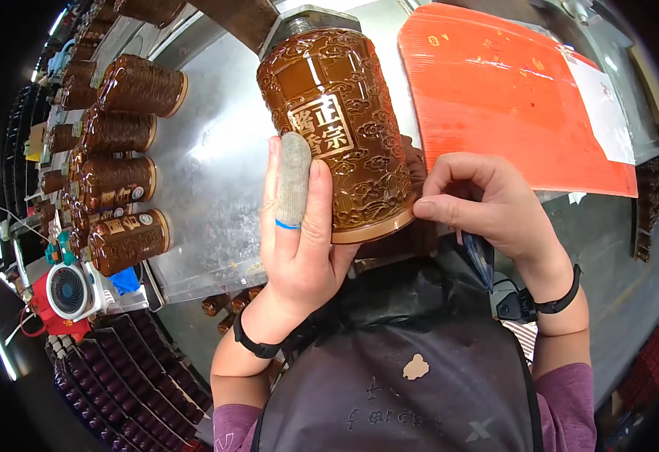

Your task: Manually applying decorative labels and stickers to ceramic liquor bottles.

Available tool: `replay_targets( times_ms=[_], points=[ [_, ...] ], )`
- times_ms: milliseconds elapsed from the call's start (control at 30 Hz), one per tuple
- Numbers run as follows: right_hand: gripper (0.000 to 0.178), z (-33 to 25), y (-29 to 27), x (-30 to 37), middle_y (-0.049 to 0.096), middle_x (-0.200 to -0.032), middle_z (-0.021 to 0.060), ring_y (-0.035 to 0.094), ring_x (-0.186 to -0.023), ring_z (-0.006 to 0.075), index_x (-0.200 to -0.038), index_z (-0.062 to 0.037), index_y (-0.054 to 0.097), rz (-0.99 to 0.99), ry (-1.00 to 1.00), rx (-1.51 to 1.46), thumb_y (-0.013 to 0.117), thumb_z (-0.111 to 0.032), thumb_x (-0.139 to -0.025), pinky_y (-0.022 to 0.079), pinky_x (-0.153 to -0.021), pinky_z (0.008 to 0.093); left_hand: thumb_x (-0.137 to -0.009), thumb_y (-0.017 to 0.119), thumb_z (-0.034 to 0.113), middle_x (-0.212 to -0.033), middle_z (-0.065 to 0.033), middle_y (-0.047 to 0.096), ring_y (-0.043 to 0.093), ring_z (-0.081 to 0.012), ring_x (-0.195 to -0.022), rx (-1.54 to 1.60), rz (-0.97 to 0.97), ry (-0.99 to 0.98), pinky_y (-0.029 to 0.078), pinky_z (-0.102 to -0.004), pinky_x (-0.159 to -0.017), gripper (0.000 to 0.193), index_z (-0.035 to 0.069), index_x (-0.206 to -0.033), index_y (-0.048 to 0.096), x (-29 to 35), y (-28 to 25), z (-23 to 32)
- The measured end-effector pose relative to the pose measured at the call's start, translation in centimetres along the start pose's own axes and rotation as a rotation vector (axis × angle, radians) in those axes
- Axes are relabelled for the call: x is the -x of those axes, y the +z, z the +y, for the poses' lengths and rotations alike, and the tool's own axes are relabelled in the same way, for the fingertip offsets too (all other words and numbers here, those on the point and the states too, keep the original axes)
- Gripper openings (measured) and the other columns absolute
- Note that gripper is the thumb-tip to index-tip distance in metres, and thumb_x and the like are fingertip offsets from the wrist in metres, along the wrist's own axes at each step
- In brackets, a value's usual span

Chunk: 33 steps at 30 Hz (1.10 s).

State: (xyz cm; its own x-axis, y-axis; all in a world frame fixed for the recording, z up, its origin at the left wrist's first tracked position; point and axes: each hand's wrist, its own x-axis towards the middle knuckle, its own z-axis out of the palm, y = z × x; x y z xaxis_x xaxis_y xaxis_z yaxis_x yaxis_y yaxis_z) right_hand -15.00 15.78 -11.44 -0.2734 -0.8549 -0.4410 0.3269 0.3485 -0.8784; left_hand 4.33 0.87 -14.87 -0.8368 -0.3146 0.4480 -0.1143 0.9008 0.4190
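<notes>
A large brown glossy jar-like bottle (322, 181), embossed with cloud patterns and a gold square label, is tilted in front of me above the apron. My left hand (303, 233) is closed against its near-left side, fingers along the wall. A grey knitted finger cover (294, 181) with a blue band sits on one finger. At the bottle's lower right edge, the thumb and forefinger of my right hand (488, 203) pinch together, touching the gold base band (378, 226). Out from under that palm sticks a dark blue pointed tool (478, 260); its grip is hidden by the curled fingers.
Several similar brown bottles (122, 181) lie in rows on the metal table (209, 173) at left. An orange-red corrugated sheet (503, 98) covers the right side. A red-and-white fan (67, 290) stands at the left edge, above racks of dark items (122, 377).
</notes>
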Motion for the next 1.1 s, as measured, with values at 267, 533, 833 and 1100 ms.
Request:
replay_targets(
  times_ms=[267, 533, 833, 1100],
  points=[
    [0.017, -0.1, -0.1, -0.1, 0.059, -0.072, -0.0068, 0.051, -0.065, -0.0003, -0.083, -0.0038, 0.066, -0.015, 0.012, 0.047, 0.075, -0.017, -0.089, 0.040, -0.058, 0.0188, -0.092, 0.064, 0.010, -0.144, -0.0297, 0.046, 0.049, -0.0446, -0.130, 0.005, 0.063, 0.034, 0.038, -0.0462, -0.109, 0.068, -0.012, -0.148, 0.033, 0.5, 0.7, -0.8],
    [0.014, 0.3, -0.8, 0.0, 0.062, -0.078, -0.0052, 0.054, -0.069, 0.0007, -0.088, -0.0037, 0.066, 0.050, 0.004, 0.028, 0.074, -0.016, -0.091, 0.044, -0.062, 0.0186, -0.098, 0.055, 0.016, -0.145, -0.0290, 0.045, 0.047, -0.0442, -0.131, 0.116, 0.065, -0.006, 0.035, -0.0449, -0.110, 0.065, -0.012, -0.150, 0.027, 1.6, 1.2, -1.1],
    [0.018, 1.5, 0.0, 0.0, 0.063, -0.082, -0.0035, 0.056, -0.076, 0.0036, -0.099, -0.0023, 0.065, 0.050, -0.051, -0.120, 0.069, -0.019, -0.094, 0.046, -0.068, 0.0202, -0.093, 0.066, 0.020, -0.148, -0.0319, 0.040, 0.046, -0.0472, -0.132, 0.169, -0.013, -0.120, 0.034, -0.0473, -0.111, 0.072, -0.010, -0.148, 0.031, 2.5, -0.5, -0.8],
    [0.029, 2.1, -0.2, -0.4, 0.065, -0.084, 0.0015, 0.060, -0.080, 0.0074, -0.114, 0.0040, 0.065, 0.068, -0.092, -0.089, 0.065, -0.020, -0.097, 0.048, -0.071, 0.0226, -0.082, 0.075, 0.015, -0.109, -0.0160, 0.065, 0.063, -0.0310, -0.108, -0.115, -0.056, 0.388, 0.062, -0.0370, -0.080, 0.023, 0.004, -0.102, 0.075, 1.7, -3.7, 0.6]
  ],
)
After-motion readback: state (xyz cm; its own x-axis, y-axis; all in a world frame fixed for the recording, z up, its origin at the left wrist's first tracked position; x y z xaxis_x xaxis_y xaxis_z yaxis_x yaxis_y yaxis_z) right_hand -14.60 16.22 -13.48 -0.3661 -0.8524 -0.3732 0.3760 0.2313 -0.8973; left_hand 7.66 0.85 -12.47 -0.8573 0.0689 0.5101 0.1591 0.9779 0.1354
